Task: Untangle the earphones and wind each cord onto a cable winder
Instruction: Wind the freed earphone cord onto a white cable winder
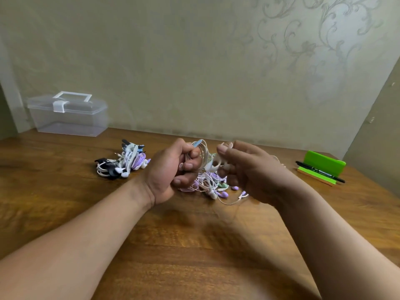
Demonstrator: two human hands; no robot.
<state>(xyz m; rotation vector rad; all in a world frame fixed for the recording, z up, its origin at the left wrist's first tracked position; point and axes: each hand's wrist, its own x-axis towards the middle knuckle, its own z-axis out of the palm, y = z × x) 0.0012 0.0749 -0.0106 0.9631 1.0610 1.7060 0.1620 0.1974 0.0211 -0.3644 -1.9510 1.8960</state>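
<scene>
Now, left hand (173, 171) round coiled cord (204, 151); right hand (249, 169) on winder (213, 165)

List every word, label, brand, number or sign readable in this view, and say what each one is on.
No text can be read anywhere in this view.
Black pen: it has a pale printed band on the barrel, too small and blurred to read.
Green stand: no marking shows.
Clear plastic box: no label or lettering shows.
</scene>
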